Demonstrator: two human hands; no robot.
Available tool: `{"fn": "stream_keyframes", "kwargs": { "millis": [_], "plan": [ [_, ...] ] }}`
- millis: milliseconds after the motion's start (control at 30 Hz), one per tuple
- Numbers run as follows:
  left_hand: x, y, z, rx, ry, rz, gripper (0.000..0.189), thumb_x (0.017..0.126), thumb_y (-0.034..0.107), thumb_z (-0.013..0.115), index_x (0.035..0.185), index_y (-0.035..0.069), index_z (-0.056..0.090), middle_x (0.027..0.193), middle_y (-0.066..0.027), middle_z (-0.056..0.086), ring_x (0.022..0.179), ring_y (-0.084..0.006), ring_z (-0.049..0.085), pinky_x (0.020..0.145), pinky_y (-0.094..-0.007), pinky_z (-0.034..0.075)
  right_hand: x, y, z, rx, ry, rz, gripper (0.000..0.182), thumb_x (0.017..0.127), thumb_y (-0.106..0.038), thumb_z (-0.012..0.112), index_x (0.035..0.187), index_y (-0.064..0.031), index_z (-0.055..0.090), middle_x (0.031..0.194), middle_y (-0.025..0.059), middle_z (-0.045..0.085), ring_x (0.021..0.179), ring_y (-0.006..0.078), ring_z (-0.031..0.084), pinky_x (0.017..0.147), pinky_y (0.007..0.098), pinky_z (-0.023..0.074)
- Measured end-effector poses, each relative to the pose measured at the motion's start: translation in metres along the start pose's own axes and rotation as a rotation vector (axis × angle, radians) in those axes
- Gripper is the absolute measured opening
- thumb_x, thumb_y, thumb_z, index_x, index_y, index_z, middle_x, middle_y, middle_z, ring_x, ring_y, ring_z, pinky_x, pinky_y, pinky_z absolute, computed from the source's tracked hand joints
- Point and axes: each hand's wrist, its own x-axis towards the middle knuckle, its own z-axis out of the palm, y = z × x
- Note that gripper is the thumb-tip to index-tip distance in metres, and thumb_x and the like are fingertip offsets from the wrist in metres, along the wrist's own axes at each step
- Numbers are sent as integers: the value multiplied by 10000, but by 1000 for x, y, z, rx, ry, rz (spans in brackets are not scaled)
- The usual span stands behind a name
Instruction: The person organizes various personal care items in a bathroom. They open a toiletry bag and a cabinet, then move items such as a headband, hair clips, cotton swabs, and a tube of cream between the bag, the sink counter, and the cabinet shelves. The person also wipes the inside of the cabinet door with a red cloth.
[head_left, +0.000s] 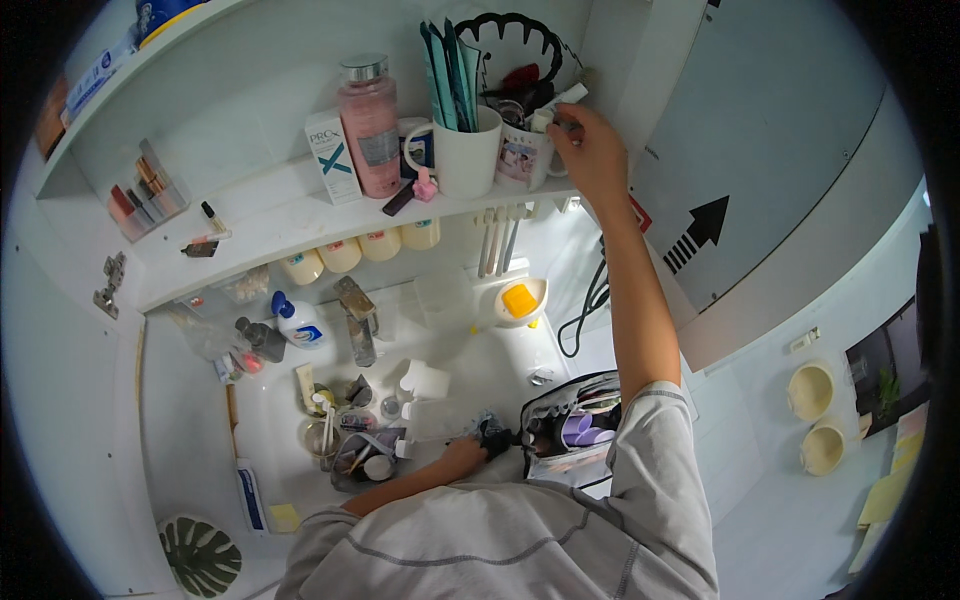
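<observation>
My right hand (592, 150) is raised to the shelf, its thumb and fingers at a small white-capped item (541, 120) at the top of a printed mug (519, 156); whether it grips the item I cannot tell. That mug also holds a white tube and dark and red items, with a black toothed hair band behind. Beside it, a white mug (469, 161) holds teal sachets (450, 82). Down at the sink, my left hand (465, 456) is closed on a black item (495, 442), partly hidden by the fingers. An open clear cosmetic bag (570, 457) with purple items lies just right of it.
On the shelf (285, 225) stand a pink bottle (369, 135), a white box (332, 161) and lipsticks. Around the faucet (358, 322) are a pump bottle (300, 322), jars and small toiletries. An open cabinet door (765, 150) is at the right; black cables hang below the shelf.
</observation>
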Motion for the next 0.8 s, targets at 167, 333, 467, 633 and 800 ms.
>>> {"fn": "stream_keyframes", "kwargs": {
  "millis": [167,333,467,633,800],
  "plan": [
    [-12,2,-18,-95,44,24,163,823,140,503,933,40,569,964,-159,549,883,-316,581,710,-436,497,11,-3,12,-217,-29,11,297,754,-272,669,978,-79,637,896,101,630,748,252,616,645,344,483],
    [-20,8,-48,-81,87,70,155,824,130,505,942,57,574,982,-129,552,937,-303,561,771,-414,476,31,-9,10,-199,6,66,285,749,-249,665,969,-70,637,889,111,624,778,287,608,682,364,491],
    [-16,14,-91,-317,173,56,214,827,138,528,1022,68,580,1036,-108,573,966,-293,563,792,-412,469,38,-14,-20,169,184,26,276,814,-171,615,1059,-45,609,899,92,615,751,218,603,696,308,496],
    [-26,14,-173,-480,449,70,318,831,106,553,1146,82,526,1048,-91,587,964,-255,572,821,-362,465,-9,-28,-53,713,136,101,288,882,-111,535,1155,-22,545,1037,93,574,845,143,581,735,258,501],
    [-41,21,-270,-826,672,141,490,862,62,533,1324,71,370,1055,-76,583,955,-166,563,869,-318,444,-68,-50,-61,1046,-91,91,314,894,-105,511,1189,0,486,1067,96,563,951,151,567,815,305,511]
  ]
}}
